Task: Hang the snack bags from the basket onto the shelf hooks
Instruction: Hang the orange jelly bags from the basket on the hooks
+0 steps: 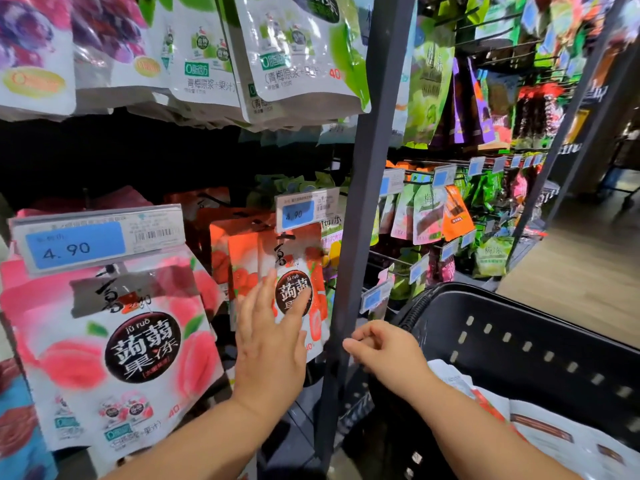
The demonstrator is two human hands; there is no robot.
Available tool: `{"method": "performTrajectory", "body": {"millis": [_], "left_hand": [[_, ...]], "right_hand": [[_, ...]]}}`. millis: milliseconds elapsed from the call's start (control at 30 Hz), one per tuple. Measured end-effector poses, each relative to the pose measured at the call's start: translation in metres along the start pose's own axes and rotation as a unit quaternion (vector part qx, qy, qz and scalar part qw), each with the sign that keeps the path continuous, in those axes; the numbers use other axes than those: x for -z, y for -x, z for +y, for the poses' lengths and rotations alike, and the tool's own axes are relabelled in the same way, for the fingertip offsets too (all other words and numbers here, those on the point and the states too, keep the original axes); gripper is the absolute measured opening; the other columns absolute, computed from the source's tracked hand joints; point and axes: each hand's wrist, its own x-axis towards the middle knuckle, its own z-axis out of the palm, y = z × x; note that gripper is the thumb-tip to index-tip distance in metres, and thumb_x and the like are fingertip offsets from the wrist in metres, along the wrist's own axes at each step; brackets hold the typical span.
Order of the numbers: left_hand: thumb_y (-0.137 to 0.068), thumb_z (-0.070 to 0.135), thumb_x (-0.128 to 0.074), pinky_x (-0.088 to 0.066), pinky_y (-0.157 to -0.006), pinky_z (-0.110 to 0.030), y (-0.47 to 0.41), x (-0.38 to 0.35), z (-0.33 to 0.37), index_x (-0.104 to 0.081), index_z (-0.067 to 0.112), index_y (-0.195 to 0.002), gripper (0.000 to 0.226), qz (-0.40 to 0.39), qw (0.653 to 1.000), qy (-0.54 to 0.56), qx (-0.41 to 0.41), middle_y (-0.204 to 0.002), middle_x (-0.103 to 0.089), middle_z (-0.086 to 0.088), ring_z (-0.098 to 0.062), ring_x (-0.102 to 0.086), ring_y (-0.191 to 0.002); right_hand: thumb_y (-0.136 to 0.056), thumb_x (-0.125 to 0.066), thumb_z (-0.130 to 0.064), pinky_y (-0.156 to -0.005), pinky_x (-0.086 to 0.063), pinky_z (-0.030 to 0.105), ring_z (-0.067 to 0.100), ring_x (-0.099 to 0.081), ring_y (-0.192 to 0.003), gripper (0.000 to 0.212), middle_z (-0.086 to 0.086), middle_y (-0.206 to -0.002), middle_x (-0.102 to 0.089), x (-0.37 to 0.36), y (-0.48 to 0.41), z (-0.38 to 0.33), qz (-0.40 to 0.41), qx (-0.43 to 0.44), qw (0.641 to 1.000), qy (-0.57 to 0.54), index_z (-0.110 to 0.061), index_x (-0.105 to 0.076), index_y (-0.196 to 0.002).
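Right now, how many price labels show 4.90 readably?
2. One label hangs above the pink peach bags at left; the other above the red bags by the dark post. Labels farther right are unreadable.

Illumination is bright and falls from above: the glossy green-and-white bags (298, 57) in the top row carry white glare patches, and the recess directly beneath them drops to near black. The wide-angle lens bows the dark shelf upright (360, 202) and stretches detail toward the frame edges. Print on the orange bags (294, 268) and the left hand (270, 344) show motion smear, and the far shelves at right are soft.
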Motion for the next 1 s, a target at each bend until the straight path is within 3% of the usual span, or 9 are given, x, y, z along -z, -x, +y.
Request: {"method": "performTrajectory", "body": {"millis": [67, 167, 333, 433, 533, 667, 767, 933, 1000], "left_hand": [[-0.061, -0.005, -0.082, -0.011, -0.122, -0.044, -0.003, 0.000, 0.000, -0.049, 0.026, -0.131, 0.084, 0.020, 0.999, -0.007, -0.038, -0.152, -0.026, -0.015, -0.038, -0.024, -0.136], [-0.054, -0.009, -0.083, -0.011, -0.115, -0.045, -0.010, 0.006, -0.001, -0.052, 0.023, -0.128, 0.086, 0.037, 0.997, -0.019, -0.069, -0.148, -0.030, -0.017, -0.037, -0.027, -0.133], [-0.081, 0.006, -0.052, -0.021, -0.116, -0.029, -0.003, -0.009, 0.006, -0.058, 0.017, -0.128, 0.048, -0.035, 0.976, 0.063, -0.204, -0.139, -0.050, -0.006, -0.029, -0.044, -0.124], [-0.092, 0.027, -0.048, -0.034, -0.108, -0.031, 0.004, -0.026, 0.023, -0.065, 0.016, -0.123, 0.037, -0.173, 0.967, 0.133, -0.133, -0.125, -0.063, 0.003, -0.014, -0.048, -0.119], [-0.100, 0.040, -0.046, -0.028, -0.109, -0.022, 0.008, -0.038, 0.045, -0.055, 0.024, -0.137, 0.041, -0.292, 0.946, 0.125, -0.068, -0.133, -0.056, 0.009, -0.010, -0.042, -0.127], [-0.102, 0.040, -0.046, -0.020, -0.104, -0.015, 0.009, -0.052, 0.071, -0.049, 0.025, -0.142, 0.043, -0.313, 0.936, 0.148, -0.069, -0.139, -0.052, 0.009, -0.010, -0.037, -0.133], [-0.102, 0.040, -0.045, -0.020, -0.104, -0.016, 0.009, -0.062, 0.081, -0.048, 0.025, -0.143, 0.043, -0.322, 0.931, 0.154, -0.082, -0.140, -0.051, 0.009, -0.010, -0.037, -0.134], [-0.101, 0.038, -0.048, -0.019, -0.109, -0.019, 0.015, -0.074, 0.085, -0.047, 0.026, -0.142, 0.043, -0.353, 0.921, 0.140, -0.085, -0.142, -0.048, 0.010, -0.012, -0.033, -0.136], [-0.101, 0.036, -0.049, -0.016, -0.110, -0.018, 0.018, -0.073, 0.088, -0.046, 0.025, -0.143, 0.044, -0.363, 0.917, 0.138, -0.086, -0.146, -0.043, 0.010, -0.012, -0.030, -0.139]], "right_hand": [[-0.083, -0.076, -0.023, -0.067, -0.049, 0.025, 0.006, -0.055, -0.056, 0.013, 0.005, -0.064, -0.063, 0.013, 0.001, 0.008, 0.005, 0.017, 1.000, -0.003, -0.019, -0.066, -0.076], [-0.082, -0.076, -0.025, -0.065, -0.045, 0.025, 0.007, -0.050, -0.056, 0.016, 0.003, -0.060, -0.056, 0.032, 0.001, 0.026, 0.029, 0.022, 0.999, 0.034, -0.017, -0.065, -0.073], [-0.086, -0.073, -0.035, -0.064, -0.043, 0.024, 0.007, -0.050, -0.059, 0.025, -0.008, -0.060, -0.053, 0.055, -0.001, 0.050, -0.010, -0.025, 0.993, 0.117, -0.018, -0.060, -0.073], [-0.088, -0.070, -0.040, -0.074, -0.050, 0.031, 0.012, -0.056, -0.065, 0.032, -0.008, -0.062, -0.054, 0.059, -0.002, 0.054, -0.058, -0.033, 0.990, 0.127, -0.019, -0.054, -0.071], [-0.090, -0.068, -0.040, -0.066, -0.049, 0.027, 0.012, -0.058, -0.062, 0.035, -0.007, -0.063, -0.057, 0.067, 0.000, 0.057, -0.110, -0.046, 0.985, 0.124, -0.020, -0.051, -0.069], [-0.092, -0.068, -0.032, -0.054, -0.038, 0.013, 0.004, -0.048, -0.054, 0.026, -0.008, -0.063, -0.052, 0.079, 0.020, 0.075, -0.218, -0.074, 0.973, 0.021, -0.015, -0.054, -0.078], [-0.094, -0.065, -0.032, -0.053, -0.034, 0.013, -0.001, -0.040, -0.051, 0.031, -0.017, -0.054, -0.044, 0.076, 0.035, 0.086, -0.224, -0.091, 0.970, -0.032, -0.021, -0.049, -0.069], [-0.078, -0.077, -0.052, -0.050, -0.026, 0.020, 0.005, -0.035, -0.049, 0.045, -0.009, -0.054, -0.041, 0.068, 0.049, 0.093, -0.238, -0.137, 0.956, -0.101, -0.024, -0.047, -0.060], [-0.084, -0.074, -0.045, -0.049, -0.025, 0.020, 0.005, -0.035, -0.048, 0.041, -0.008, -0.055, -0.042, 0.065, 0.057, 0.095, -0.249, -0.154, 0.949, -0.120, -0.024, -0.048, -0.062]]}}
